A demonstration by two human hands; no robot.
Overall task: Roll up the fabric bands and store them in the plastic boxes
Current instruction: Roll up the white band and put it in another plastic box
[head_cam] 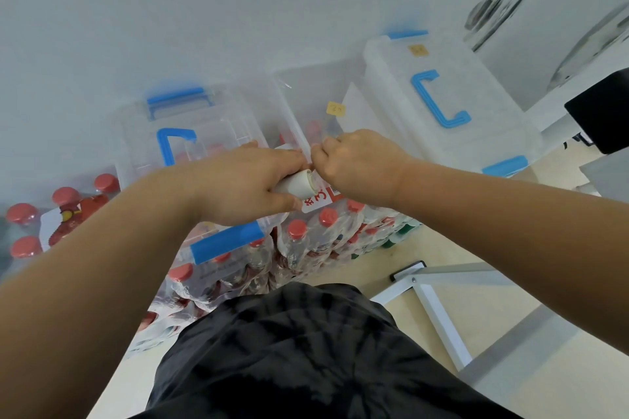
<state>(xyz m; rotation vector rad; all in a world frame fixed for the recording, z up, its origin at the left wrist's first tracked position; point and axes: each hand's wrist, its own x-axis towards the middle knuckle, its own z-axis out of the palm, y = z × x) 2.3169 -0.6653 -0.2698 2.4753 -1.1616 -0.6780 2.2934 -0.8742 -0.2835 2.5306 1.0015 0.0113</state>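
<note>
At the far left, red-capped bottles (64,196) stand in shrink wrap, and just right of them a closed clear plastic box (218,112) with a blue handle (170,143) rests on the bottle packs. Your left hand (245,180) is over the near part of that box, fingers and thumb curled round a white rolled fabric band (297,185), whose end faces right. Behind the roll an open box (306,88) with a yellow label (335,109) stands between the two closed ones. Your right hand (360,160) sits just beside the roll's end, fingers curled under; I cannot tell whether it pinches the band. Farther right lies another closed box (483,92), and near right a white table leg (439,313) stands on the floor.
</note>
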